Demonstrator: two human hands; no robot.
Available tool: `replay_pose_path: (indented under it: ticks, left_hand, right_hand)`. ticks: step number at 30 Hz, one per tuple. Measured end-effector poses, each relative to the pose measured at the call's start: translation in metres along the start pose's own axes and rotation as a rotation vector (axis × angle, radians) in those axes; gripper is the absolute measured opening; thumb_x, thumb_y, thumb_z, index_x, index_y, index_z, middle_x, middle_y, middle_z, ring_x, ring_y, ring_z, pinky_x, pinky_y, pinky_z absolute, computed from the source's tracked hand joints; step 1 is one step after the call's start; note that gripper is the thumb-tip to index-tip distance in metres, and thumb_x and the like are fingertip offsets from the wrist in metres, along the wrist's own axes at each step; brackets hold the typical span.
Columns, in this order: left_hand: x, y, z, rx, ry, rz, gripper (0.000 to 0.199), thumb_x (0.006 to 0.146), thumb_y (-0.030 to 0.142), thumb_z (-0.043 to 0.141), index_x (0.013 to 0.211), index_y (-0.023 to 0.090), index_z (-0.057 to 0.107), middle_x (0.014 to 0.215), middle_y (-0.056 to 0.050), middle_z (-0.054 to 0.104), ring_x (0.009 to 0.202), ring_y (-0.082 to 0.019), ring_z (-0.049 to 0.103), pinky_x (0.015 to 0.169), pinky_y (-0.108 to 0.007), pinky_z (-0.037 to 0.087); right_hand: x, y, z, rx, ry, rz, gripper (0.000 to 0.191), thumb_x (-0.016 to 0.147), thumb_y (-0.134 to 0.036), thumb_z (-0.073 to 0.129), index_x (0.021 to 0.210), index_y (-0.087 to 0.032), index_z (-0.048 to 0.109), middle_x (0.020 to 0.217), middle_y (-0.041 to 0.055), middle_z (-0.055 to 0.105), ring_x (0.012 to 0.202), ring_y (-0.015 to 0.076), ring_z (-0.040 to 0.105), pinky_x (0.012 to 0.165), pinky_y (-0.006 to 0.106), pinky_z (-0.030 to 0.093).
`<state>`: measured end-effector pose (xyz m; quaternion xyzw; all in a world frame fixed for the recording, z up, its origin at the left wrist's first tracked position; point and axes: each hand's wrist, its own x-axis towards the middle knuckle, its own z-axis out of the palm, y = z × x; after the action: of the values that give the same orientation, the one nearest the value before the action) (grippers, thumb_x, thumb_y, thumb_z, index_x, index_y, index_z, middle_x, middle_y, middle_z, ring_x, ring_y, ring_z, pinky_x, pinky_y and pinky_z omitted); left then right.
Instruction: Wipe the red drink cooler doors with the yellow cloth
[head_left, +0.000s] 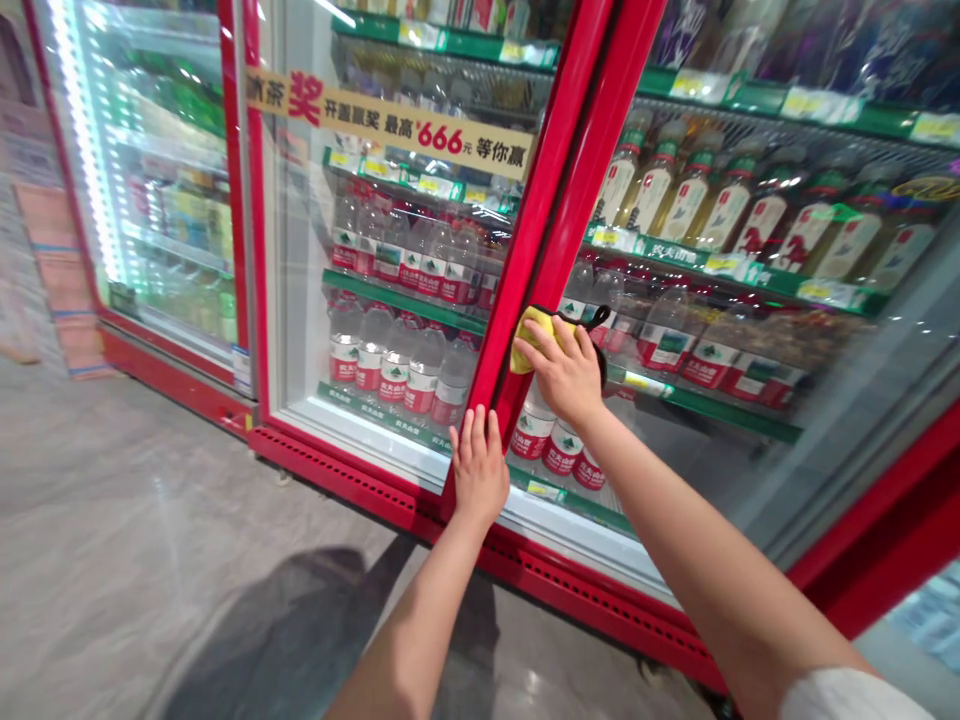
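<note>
My right hand (567, 372) presses a folded yellow cloth (523, 352) with a dark edge and a black loop against the red door frame (559, 262) and the glass beside it. Its fingers lie spread over the cloth, and the palm hides part of it. Lower and to the left, my left hand (480, 468) rests on the bottom of the neighbouring red frame, fingers stretched out, with nothing in it. Behind the glass by my hands stand water bottles (433, 368) with red and white labels on green-edged shelves.
Tea bottles (721, 205) line a higher shelf on the right. A tan banner strip (360, 115) crosses the left door. Another lit fridge (172, 190) stands farther left, beside stacked boxes (64, 280). The red vented base (352, 485) runs just above the grey floor (150, 520).
</note>
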<state>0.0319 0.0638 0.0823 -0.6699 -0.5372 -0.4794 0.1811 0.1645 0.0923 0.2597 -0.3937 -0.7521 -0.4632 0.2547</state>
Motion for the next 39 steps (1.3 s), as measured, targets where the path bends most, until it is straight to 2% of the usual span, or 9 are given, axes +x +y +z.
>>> replay_pose_path:
  ticks: [4, 8, 11, 17, 22, 26, 30, 33, 39]
  left_hand:
    - [0.003, 0.005, 0.001, -0.02, -0.008, -0.005, 0.079, 0.086, 0.013, 0.05, 0.159, 0.007, 0.019, 0.166, -0.022, 0.021, 0.156, -0.034, 0.014, 0.125, -0.061, 0.019]
    - [0.004, 0.007, -0.001, -0.032, 0.015, 0.002, 0.079, 0.087, 0.014, 0.05, 0.159, 0.009, 0.018, 0.166, -0.021, 0.023, 0.155, -0.034, 0.016, 0.124, -0.062, 0.02]
    - [0.005, 0.009, -0.004, -0.025, -0.02, -0.036, 0.077, 0.086, 0.014, 0.052, 0.158, 0.008, 0.024, 0.166, -0.022, 0.021, 0.155, -0.035, 0.015, 0.124, -0.062, 0.02]
    - [0.01, 0.017, -0.007, -0.04, -0.011, -0.02, 0.078, 0.084, 0.011, 0.053, 0.157, 0.008, 0.026, 0.166, -0.021, 0.023, 0.156, -0.033, 0.013, 0.125, -0.058, 0.022]
    - [0.014, 0.018, -0.007, -0.073, 0.0, 0.002, 0.077, 0.084, 0.008, 0.051, 0.156, 0.006, 0.025, 0.166, -0.02, 0.025, 0.156, -0.03, 0.01, 0.126, -0.053, 0.025]
    - [0.017, 0.022, -0.007, -0.094, 0.003, 0.012, 0.075, 0.084, 0.007, 0.05, 0.156, 0.007, 0.026, 0.165, -0.019, 0.026, 0.157, -0.03, 0.009, 0.126, -0.053, 0.025]
    - [0.019, 0.031, -0.005, -0.128, 0.005, 0.03, 0.077, 0.083, 0.007, 0.05, 0.156, 0.008, 0.026, 0.166, -0.019, 0.023, 0.157, -0.031, 0.008, 0.125, -0.054, 0.024]
    - [0.02, 0.037, -0.002, -0.152, 0.008, 0.029, 0.078, 0.083, 0.007, 0.051, 0.157, 0.009, 0.024, 0.167, -0.02, 0.02, 0.156, -0.031, 0.009, 0.125, -0.055, 0.025]
    - [0.019, 0.041, 0.001, -0.15, 0.026, 0.048, 0.077, 0.086, 0.008, 0.049, 0.158, 0.011, 0.022, 0.167, -0.02, 0.021, 0.156, -0.031, 0.01, 0.124, -0.056, 0.028]
  right_hand:
    - [-0.06, -0.02, 0.03, 0.012, -0.034, 0.019, 0.056, 0.099, -0.018, 0.043, 0.155, -0.027, 0.04, 0.16, 0.0077, 0.043, 0.155, 0.0307, 0.019, 0.122, 0.057, 0.011]
    - [-0.11, -0.023, 0.038, 0.047, -0.15, -0.236, 0.056, 0.096, -0.02, 0.051, 0.151, -0.028, 0.045, 0.157, 0.0047, 0.047, 0.151, 0.0298, 0.029, 0.124, 0.054, 0.014]
    - [-0.093, -0.001, 0.022, 0.053, -0.161, -0.335, 0.054, 0.097, -0.018, 0.052, 0.149, -0.033, 0.048, 0.154, -0.0001, 0.051, 0.149, 0.0243, 0.035, 0.125, 0.049, 0.014]
    - [-0.024, 0.013, -0.001, -0.056, 0.006, 0.15, 0.049, 0.1, -0.024, 0.049, 0.149, -0.029, 0.048, 0.158, 0.0056, 0.045, 0.154, 0.032, 0.021, 0.122, 0.063, 0.007]
    - [-0.075, -0.024, 0.02, 0.026, -0.147, -0.064, 0.048, 0.101, -0.031, 0.05, 0.148, -0.028, 0.049, 0.158, 0.0034, 0.046, 0.152, 0.033, 0.026, 0.124, 0.061, 0.006]
    - [-0.086, -0.01, 0.014, 0.074, -0.269, -0.346, 0.042, 0.099, -0.024, 0.051, 0.141, -0.03, 0.057, 0.155, -0.0013, 0.049, 0.149, 0.0271, 0.035, 0.126, 0.055, 0.006]
    - [-0.045, 0.027, -0.012, -0.024, -0.12, -0.065, 0.045, 0.1, -0.018, 0.048, 0.144, -0.029, 0.053, 0.159, 0.0022, 0.045, 0.152, 0.0267, 0.028, 0.124, 0.056, 0.01]
    - [-0.042, 0.029, -0.015, -0.075, -0.058, 0.1, 0.047, 0.1, -0.017, 0.048, 0.145, -0.028, 0.052, 0.161, 0.0041, 0.041, 0.154, 0.0265, 0.023, 0.122, 0.05, 0.018]
    - [-0.105, -0.001, 0.01, 0.017, -0.289, -0.233, 0.051, 0.098, -0.023, 0.052, 0.149, -0.032, 0.048, 0.159, 0.0005, 0.043, 0.151, 0.0275, 0.031, 0.121, 0.049, 0.023]
